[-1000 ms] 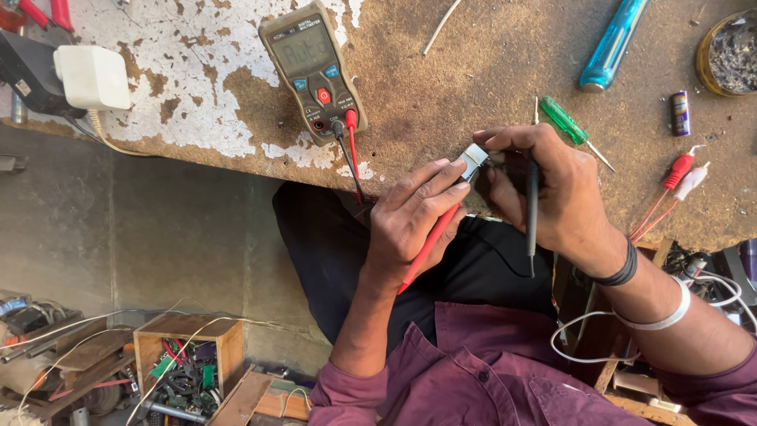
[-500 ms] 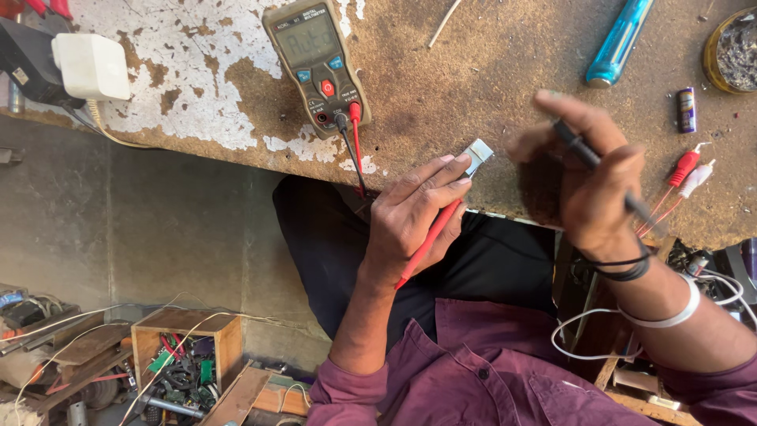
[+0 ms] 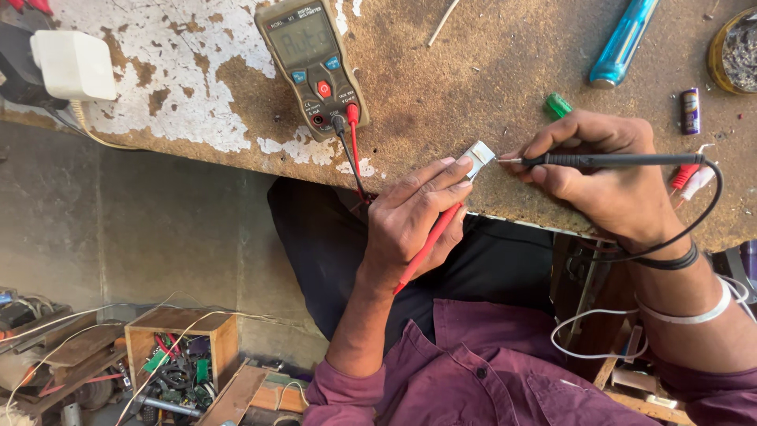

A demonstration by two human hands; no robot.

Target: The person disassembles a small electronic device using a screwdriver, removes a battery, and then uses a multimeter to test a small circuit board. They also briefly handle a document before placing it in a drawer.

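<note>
The right hand [image 3: 607, 177] now lies low over the bench with its fingers pinched around the slim black test probe [image 3: 611, 160], whose metal tip touches the small white rectangular component [image 3: 479, 155]. Half a second ago this hand was raised off the worn brown wooden bench top [image 3: 473, 87] with the probe angled away from the part, and a second ago the probe hung point-down from it; the tip has since swung round and come into contact, so the black lead looks placed for a reading.

The left hand [image 3: 418, 217] has barely moved: its fingers are curled, pinching the white component at their tips just beyond the bench edge, with the thin red test probe [image 3: 426, 248] lying along the palm beneath them.

Just beyond the left hand's fingertips sits the olive-green digital multimeter [image 3: 311, 63], red and black leads plugged in. A green-handled tool [image 3: 558, 104] peeks out behind the right knuckles, more hidden than before.
</note>
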